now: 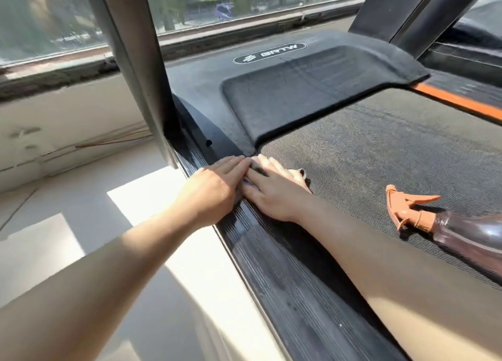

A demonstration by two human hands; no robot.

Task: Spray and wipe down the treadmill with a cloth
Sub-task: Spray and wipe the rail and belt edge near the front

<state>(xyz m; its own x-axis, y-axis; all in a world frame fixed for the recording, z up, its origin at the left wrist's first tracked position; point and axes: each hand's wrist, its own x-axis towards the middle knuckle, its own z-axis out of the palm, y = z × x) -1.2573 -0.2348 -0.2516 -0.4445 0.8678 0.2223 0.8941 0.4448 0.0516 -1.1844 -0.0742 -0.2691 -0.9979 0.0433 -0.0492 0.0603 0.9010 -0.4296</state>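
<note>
Pressing cloth (297,174) flat onto the 11-to-5 o'clock side rail (285,279) with left hand (214,187) and right hand (274,191), fingers straight — leaving spray bottle (448,230) at 3 o'clock, nearer right hand.

Running belt (380,149) lying open ahead
Upright post (130,62) and motor cover (298,100) are walling the far corner; a spray bottle (456,230) is lying across its right side.
</note>
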